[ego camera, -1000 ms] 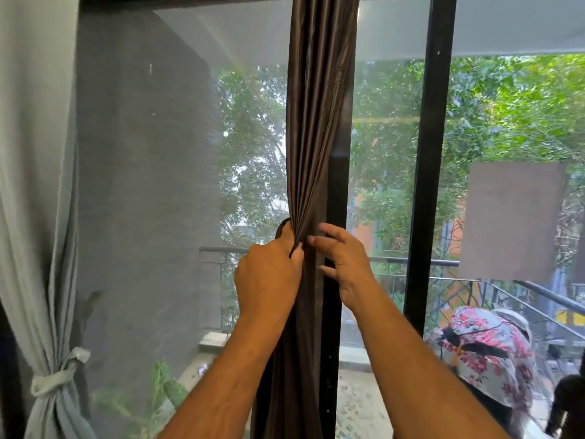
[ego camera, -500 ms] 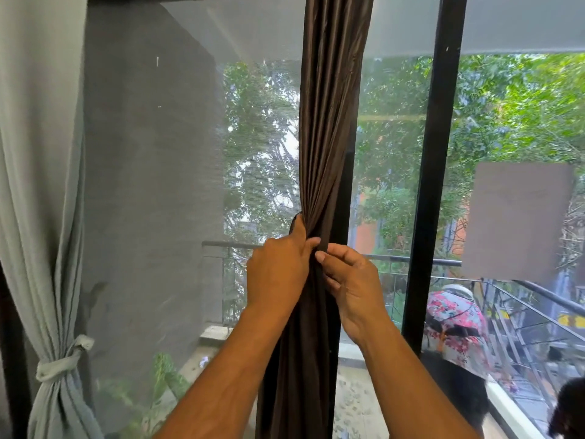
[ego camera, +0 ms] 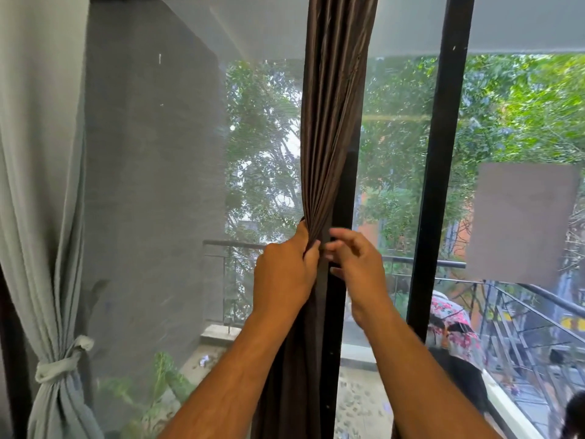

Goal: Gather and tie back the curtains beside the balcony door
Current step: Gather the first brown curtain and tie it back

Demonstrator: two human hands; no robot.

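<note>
Brown curtain (ego camera: 332,128) bunched in my left hand (ego camera: 283,274), in front of the door frame (ego camera: 438,172).

My fist is clamped round the gathered folds; my right hand (ego camera: 357,267), pinching them half a second ago, has come off, fingers loosely spread just right of the grip.

Left hand (ego camera: 282,273) around brown curtain (ego camera: 329,128)

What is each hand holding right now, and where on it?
The left hand grips the brown curtain at its bunched waist. The right hand is blurred beside it, fingers open; I cannot tell whether it holds anything.
</note>
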